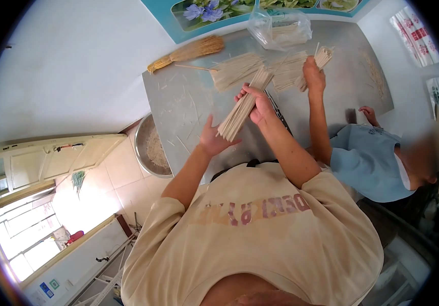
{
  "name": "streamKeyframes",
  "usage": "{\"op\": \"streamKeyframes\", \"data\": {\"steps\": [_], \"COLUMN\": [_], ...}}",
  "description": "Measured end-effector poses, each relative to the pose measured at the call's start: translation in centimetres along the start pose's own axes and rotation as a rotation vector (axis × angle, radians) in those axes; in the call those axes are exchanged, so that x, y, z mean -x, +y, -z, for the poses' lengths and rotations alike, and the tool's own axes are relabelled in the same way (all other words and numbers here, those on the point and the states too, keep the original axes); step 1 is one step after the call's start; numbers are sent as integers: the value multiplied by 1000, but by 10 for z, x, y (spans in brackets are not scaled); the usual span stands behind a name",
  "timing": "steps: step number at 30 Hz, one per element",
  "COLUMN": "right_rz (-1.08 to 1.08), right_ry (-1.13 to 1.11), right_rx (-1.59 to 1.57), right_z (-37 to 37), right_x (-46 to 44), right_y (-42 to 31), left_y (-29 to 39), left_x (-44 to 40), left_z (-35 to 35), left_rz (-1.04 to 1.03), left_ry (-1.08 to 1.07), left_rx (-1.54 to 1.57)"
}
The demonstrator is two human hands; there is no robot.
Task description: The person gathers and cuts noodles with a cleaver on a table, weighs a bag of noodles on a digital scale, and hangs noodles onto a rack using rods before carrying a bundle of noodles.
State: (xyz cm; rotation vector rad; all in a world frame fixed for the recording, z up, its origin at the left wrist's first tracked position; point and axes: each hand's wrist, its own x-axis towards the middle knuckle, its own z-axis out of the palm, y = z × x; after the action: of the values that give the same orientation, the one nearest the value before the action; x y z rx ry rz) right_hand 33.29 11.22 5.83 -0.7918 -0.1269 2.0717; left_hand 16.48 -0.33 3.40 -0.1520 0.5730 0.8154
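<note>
At upper centre, a bundle of pale strands (235, 117) is slanting, its middle partly covering the right hand (261, 105) that is gripping it. The left hand (213, 138) is lying open by the bundle's lower end, contact being unclear. A dark tool (279, 112) is showing only partly beside the right forearm (293, 153). At upper right, a co-worker's hand (314, 76) is clasping another bundle (323, 57).

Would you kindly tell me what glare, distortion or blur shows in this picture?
Head view: fisheye bending, black corners; head view: window nearly white, glare on the floor; head view: a smear over the co-worker's head, while the bundle of strands in the right hand looks sharper.
</note>
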Motion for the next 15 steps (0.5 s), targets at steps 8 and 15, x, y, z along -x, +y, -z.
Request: {"op": "streamKeyframes", "data": {"steps": [8, 15], "right_rz": [138, 118], "right_ry": [21, -22], "right_rx": [50, 88], "right_z": [2, 3], "right_x": [6, 1], "right_y": [24, 15], "left_y": [-10, -20], "left_x": [-22, 0], "left_z": [23, -66], "left_rz": [-365, -860], "left_ry": [334, 660], "left_rx": [277, -1995]}}
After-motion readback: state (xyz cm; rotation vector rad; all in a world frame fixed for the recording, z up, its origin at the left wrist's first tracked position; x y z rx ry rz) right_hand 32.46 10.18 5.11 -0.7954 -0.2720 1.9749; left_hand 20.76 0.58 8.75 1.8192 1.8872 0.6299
